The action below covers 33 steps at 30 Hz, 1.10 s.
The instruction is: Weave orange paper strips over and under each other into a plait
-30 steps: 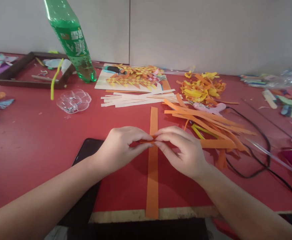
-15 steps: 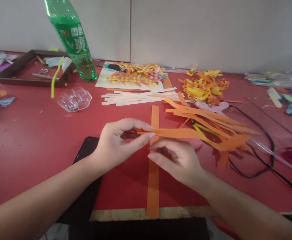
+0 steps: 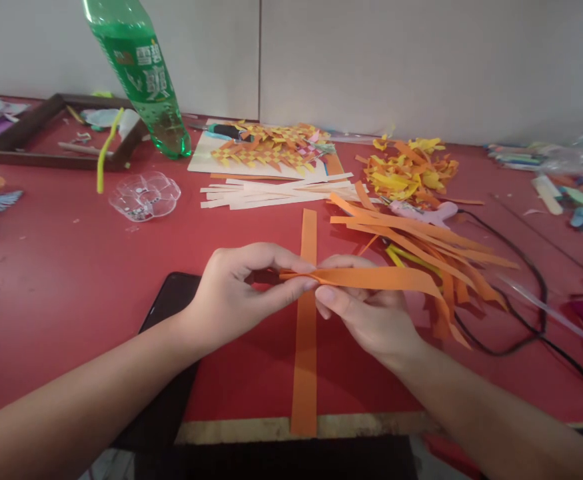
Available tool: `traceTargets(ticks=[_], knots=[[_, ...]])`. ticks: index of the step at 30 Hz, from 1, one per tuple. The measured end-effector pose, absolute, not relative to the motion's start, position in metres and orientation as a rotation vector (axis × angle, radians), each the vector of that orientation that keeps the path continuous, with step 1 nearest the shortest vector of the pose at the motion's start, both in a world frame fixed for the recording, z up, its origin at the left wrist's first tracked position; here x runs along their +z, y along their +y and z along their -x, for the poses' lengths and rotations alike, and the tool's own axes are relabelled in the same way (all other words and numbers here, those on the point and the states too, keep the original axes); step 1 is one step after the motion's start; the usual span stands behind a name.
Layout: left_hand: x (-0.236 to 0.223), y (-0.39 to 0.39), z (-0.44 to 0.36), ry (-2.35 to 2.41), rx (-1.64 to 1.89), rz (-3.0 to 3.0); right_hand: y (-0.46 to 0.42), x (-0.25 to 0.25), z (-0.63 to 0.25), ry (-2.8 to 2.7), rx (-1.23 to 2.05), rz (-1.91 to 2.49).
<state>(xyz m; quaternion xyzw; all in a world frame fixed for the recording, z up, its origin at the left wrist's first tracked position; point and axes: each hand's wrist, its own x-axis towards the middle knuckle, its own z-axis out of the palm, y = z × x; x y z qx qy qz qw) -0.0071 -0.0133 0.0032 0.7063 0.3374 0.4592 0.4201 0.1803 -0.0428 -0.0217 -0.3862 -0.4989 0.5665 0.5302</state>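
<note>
My left hand [image 3: 241, 293] pinches the left end of a long orange paper strip [image 3: 371, 277] between thumb and fingers. My right hand [image 3: 366, 310] is curled under the same strip just to the right, thumb against it. The strip runs out to the right over a pile of orange strips [image 3: 421, 240]. A second orange strip [image 3: 306, 320] lies flat on the red table [image 3: 71, 280], running from near the front edge away from me, under both hands.
A black phone [image 3: 168, 313] lies by my left wrist. Cream strips [image 3: 271, 193], a woven orange-yellow mat [image 3: 271, 150], a green bottle [image 3: 144, 73], a clear flower-shaped dish [image 3: 144, 197], a wooden frame [image 3: 46, 133], paper scraps [image 3: 406, 170], a glue gun [image 3: 424, 212] and its black cord [image 3: 526, 300] lie beyond.
The hands have parted from pinching together at the crossing. The left now holds the end of a lifted strip, and the right has come up under it again.
</note>
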Motion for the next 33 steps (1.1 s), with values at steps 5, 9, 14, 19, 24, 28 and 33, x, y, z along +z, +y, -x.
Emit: traceTargets(ticks=[5,9,14,19,24,28,33], knots=[[0.0051,-0.0134,0.0063,0.883,1.164,-1.792,-0.0418,-0.0271,-0.1835,-1.201,1.357,0.905],[0.0054,-0.0135,0.0059,0.91,1.162,-1.773,-0.0411,-0.0235,-0.1821,-1.181,1.346,0.882],[0.0056,-0.0145,0.0059,0.919,1.177,-1.764,-0.0409,-0.019,-0.1795,-1.118,1.365,0.875],[0.0062,-0.0154,0.0057,0.901,1.17,-1.806,-0.0406,-0.0193,-0.1804,-1.089,1.38,0.884],[0.007,-0.015,0.0045,0.878,1.178,-1.795,-0.0408,-0.019,-0.1804,-1.109,1.362,0.88],[0.007,-0.0151,0.0036,0.879,1.19,-1.749,-0.0409,-0.0185,-0.1794,-1.103,1.365,0.874],[0.0068,-0.0157,0.0041,0.862,1.23,-1.705,-0.0401,-0.0176,-0.18,-1.123,1.378,0.893]])
